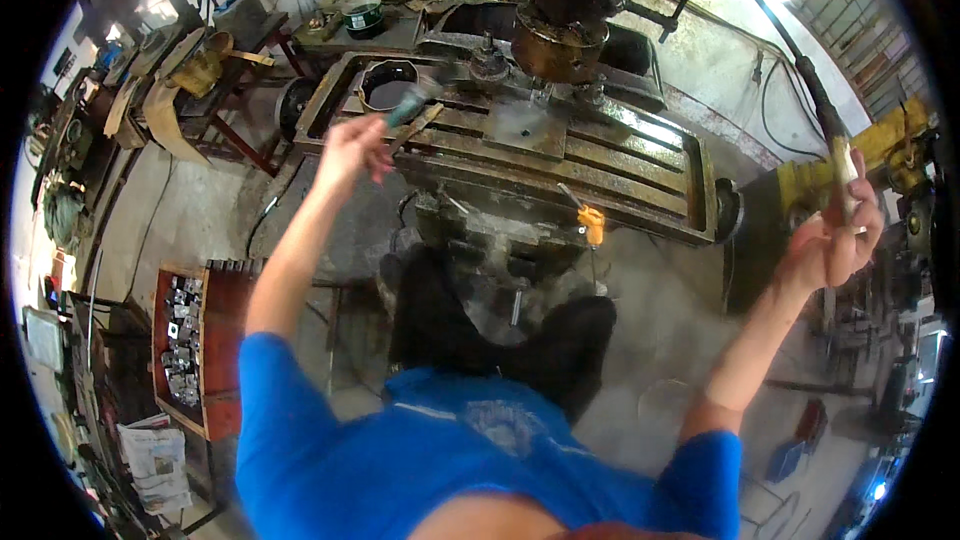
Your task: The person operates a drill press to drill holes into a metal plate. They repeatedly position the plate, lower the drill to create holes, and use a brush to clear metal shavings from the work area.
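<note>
My left hand (357, 147) is closed round the handle of a brush (407, 107) with a green part, blurred by motion. The brush is held over the left end of the slotted machine table (620, 175), beside an open round container (388, 72) of dark liquid. My right hand (835, 240) is raised at the far right, with its fingers round the pale lower end of a long machine lever (823, 110). A flat metal plate (525, 132) lies wet on the table under the greasy spindle head (560, 40).
An orange-yellow handle (591, 223) hangs at the table's front edge. At the left stands a reddish box (222, 360) of small metal parts, with newspapers (157, 465) below it. A large clear bottle (360, 5) stands behind, left. Yellow machinery (890, 140) is at the right.
</note>
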Demonstrator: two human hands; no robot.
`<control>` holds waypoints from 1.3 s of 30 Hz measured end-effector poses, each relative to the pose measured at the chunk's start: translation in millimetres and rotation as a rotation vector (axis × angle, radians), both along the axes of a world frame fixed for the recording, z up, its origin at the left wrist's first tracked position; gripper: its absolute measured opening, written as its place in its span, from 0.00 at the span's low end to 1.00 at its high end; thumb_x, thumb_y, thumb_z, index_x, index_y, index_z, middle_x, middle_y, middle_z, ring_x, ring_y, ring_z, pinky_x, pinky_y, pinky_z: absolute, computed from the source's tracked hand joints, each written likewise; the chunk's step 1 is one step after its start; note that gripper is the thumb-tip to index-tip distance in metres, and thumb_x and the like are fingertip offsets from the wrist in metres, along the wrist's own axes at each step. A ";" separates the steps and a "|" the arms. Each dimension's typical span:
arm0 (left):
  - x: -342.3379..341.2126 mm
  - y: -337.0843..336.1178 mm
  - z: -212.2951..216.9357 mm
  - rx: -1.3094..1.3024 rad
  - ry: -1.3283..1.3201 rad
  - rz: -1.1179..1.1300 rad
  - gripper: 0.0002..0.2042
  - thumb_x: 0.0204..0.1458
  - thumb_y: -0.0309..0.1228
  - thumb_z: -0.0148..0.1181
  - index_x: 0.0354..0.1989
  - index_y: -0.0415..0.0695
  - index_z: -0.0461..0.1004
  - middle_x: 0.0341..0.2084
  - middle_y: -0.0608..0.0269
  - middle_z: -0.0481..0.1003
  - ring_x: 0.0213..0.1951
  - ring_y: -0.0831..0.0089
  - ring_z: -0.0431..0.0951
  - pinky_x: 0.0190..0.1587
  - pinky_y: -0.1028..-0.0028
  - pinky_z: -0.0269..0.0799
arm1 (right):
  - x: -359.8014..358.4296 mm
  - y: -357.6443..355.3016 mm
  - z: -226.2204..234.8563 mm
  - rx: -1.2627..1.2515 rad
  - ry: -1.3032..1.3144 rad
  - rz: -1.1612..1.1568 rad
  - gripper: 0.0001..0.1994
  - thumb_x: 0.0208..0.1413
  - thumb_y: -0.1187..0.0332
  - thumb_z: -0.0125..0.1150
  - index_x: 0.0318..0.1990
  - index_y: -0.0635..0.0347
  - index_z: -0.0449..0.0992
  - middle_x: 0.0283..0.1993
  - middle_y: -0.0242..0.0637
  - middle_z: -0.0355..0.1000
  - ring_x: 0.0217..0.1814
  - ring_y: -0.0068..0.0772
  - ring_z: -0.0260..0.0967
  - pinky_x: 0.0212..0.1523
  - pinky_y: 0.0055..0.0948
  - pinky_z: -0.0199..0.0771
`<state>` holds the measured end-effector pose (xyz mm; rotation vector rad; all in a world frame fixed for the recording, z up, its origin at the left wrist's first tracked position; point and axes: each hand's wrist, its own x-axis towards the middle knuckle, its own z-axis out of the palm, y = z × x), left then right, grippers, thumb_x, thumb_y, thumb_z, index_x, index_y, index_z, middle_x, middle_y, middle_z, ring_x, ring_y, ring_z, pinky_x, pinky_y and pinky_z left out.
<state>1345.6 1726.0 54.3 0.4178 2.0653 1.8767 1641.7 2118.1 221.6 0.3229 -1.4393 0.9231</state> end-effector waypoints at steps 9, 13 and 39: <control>13.0 144.0 -18.8 0.181 -0.081 -0.093 0.18 0.56 0.32 0.45 0.53 0.36 0.62 0.14 0.60 0.69 0.11 0.78 0.66 0.11 0.79 0.61 | 4.3 -5.1 6.9 0.015 -0.006 -0.028 0.10 0.30 0.78 0.36 0.26 0.59 0.60 0.37 0.43 0.65 0.59 0.67 0.53 0.61 0.60 0.45; 21.7 167.0 -18.2 0.081 -0.026 -0.071 0.19 0.57 0.32 0.44 0.54 0.36 0.61 0.12 0.62 0.67 0.09 0.79 0.63 0.11 0.79 0.61 | 5.2 -11.1 7.0 -0.019 0.005 -0.068 0.11 0.30 0.78 0.36 0.26 0.59 0.60 0.37 0.44 0.64 0.59 0.66 0.53 0.61 0.60 0.45; 68.1 95.8 -13.0 0.198 -0.172 -0.124 0.16 0.56 0.31 0.46 0.51 0.36 0.63 0.11 0.64 0.67 0.08 0.80 0.64 0.07 0.83 0.52 | 3.1 -7.6 -31.7 -0.045 0.022 0.006 0.07 0.31 0.80 0.38 0.22 0.59 0.58 0.36 0.41 0.64 0.60 0.62 0.52 0.62 0.59 0.41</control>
